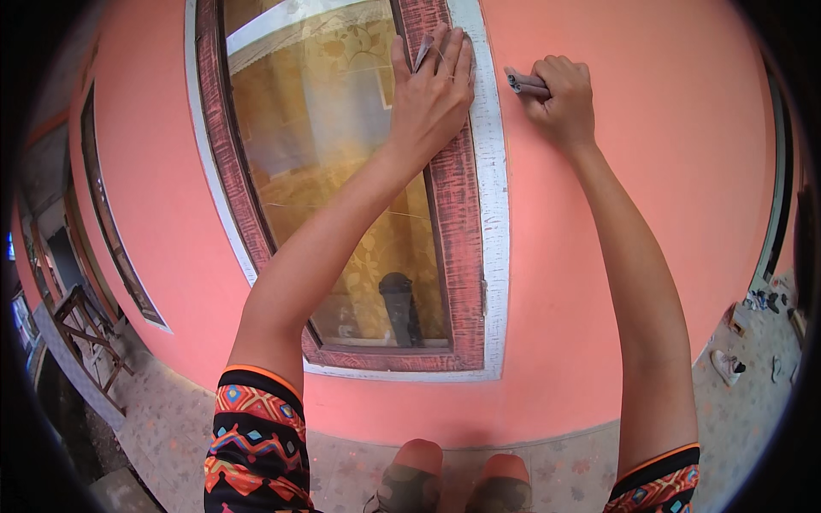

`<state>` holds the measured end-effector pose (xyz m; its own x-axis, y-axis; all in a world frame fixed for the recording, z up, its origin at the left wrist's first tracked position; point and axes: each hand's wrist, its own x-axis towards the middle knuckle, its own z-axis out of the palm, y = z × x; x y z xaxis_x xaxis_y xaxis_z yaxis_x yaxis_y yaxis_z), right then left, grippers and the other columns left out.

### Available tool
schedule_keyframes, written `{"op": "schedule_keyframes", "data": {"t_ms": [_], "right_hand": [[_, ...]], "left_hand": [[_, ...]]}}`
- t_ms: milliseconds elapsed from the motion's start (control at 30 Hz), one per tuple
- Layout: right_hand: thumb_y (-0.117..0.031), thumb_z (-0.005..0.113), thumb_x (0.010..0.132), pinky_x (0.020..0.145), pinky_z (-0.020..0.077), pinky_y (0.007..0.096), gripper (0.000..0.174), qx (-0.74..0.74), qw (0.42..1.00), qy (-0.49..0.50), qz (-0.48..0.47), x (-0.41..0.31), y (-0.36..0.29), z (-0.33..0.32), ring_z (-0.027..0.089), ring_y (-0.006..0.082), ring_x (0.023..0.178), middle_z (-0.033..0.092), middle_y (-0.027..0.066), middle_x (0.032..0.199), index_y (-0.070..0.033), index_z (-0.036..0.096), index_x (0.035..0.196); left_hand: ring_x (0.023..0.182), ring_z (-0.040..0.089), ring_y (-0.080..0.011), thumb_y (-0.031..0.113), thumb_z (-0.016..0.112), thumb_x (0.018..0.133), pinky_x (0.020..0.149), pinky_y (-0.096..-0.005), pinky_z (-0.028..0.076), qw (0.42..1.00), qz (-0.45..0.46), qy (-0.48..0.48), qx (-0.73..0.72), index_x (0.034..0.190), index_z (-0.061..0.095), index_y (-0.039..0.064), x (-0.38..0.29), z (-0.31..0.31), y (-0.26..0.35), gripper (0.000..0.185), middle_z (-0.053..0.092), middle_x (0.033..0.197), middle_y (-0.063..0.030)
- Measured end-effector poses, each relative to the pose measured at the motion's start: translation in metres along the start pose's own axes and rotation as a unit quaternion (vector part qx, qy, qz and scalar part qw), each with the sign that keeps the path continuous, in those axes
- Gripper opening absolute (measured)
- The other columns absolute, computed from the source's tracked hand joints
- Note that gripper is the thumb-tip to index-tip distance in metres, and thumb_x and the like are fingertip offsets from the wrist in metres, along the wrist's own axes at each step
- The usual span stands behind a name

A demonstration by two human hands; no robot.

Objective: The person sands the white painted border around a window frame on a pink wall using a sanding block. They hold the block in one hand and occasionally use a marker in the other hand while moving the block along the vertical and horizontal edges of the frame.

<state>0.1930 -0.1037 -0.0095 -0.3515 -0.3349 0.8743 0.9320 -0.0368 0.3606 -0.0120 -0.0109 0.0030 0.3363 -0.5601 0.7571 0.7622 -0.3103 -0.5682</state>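
My left hand (436, 90) lies flat on the upper right stile of a wooden window sash (457, 256). A folded grey piece of sandpaper (423, 52) sticks out between its fingers; the rest is hidden under the palm. Scuffed, streaky dark-red and pink paint covers the sash. Around it runs a white window frame (494, 256) with worn, cracked paint. To the right, my right hand (566, 99) is closed around rolled-up sheets (529, 86), apparently sandpaper too. That fist is in front of the pink wall (673, 160); whether it touches the wall, I cannot tell.
The window glass (346, 160) reflects me, with a yellow patterned curtain behind it. A wooden stand (90, 327) is at far left, beside a second window (115, 211). Shoes (728, 367) lie on the tiled floor (571, 471) at right.
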Motion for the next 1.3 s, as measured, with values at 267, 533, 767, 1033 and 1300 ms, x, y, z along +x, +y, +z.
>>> {"op": "schedule_keyframes", "data": {"t_ms": [267, 533, 767, 1033, 1300], "right_hand": [[-0.029, 0.084, 0.09, 0.073, 0.0365, 0.0388, 0.046, 0.016, 1.0, 0.001, 0.008, 0.003, -0.003, -0.009, 0.05, 0.024, 0.065, 0.048, 0.0033, 0.066, -0.009, 0.049, 0.068], [-0.031, 0.083, 0.091, 0.072, 0.0364, 0.0383, 0.045, 0.007, 1.0, -0.005, 0.004, 0.003, -0.005, -0.003, 0.051, 0.0238, 0.066, 0.049, 0.0034, 0.066, -0.01, 0.05, 0.068], [-0.03, 0.083, 0.091, 0.073, 0.0368, 0.0383, 0.043, 0.003, 1.0, 0.007, -0.005, 0.0, 0.001, -0.004, 0.052, 0.0236, 0.066, 0.05, 0.0032, 0.067, -0.01, 0.051, 0.07], [-0.03, 0.083, 0.09, 0.073, 0.0371, 0.0384, 0.043, 0.004, 1.0, -0.004, -0.005, 0.0, -0.001, -0.003, 0.052, 0.0232, 0.066, 0.05, 0.0027, 0.067, -0.009, 0.052, 0.071], [-0.031, 0.083, 0.089, 0.073, 0.0374, 0.039, 0.042, 0.016, 1.0, -0.004, 0.003, -0.001, -0.001, -0.003, 0.052, 0.0238, 0.066, 0.051, 0.0028, 0.067, -0.009, 0.052, 0.071]], "left_hand": [[0.143, 0.057, -0.023, 0.026, 0.061, 0.104, 0.121, -0.0648, 0.023, 0.998, 0.033, -0.025, -0.047, 0.139, 0.067, 0.002, -0.025, -0.006, 0.019, 0.042, 0.066, 0.148, -0.01], [0.139, 0.057, -0.0372, 0.015, 0.056, 0.102, 0.12, -0.0604, 0.032, 0.992, -0.029, 0.019, -0.119, 0.14, 0.062, -0.005, 0.036, 0.019, -0.025, 0.043, 0.062, 0.149, -0.0206], [0.144, 0.058, -0.0214, 0.024, 0.066, 0.103, 0.122, -0.0553, 0.028, 0.985, 0.058, -0.022, -0.159, 0.136, 0.071, 0.007, -0.037, -0.012, 0.012, 0.038, 0.067, 0.149, -0.0065], [0.139, 0.059, -0.0284, 0.021, 0.06, 0.102, 0.121, -0.0581, 0.03, 0.989, 0.011, 0.056, -0.134, 0.134, 0.07, 0.002, 0.034, 0.016, -0.031, 0.038, 0.068, 0.143, -0.0129], [0.141, 0.061, -0.0201, 0.023, 0.068, 0.102, 0.122, -0.0571, 0.025, 0.988, 0.103, -0.022, -0.116, 0.136, 0.072, 0.01, -0.042, -0.007, 0.004, 0.036, 0.068, 0.148, -0.0037]]}}
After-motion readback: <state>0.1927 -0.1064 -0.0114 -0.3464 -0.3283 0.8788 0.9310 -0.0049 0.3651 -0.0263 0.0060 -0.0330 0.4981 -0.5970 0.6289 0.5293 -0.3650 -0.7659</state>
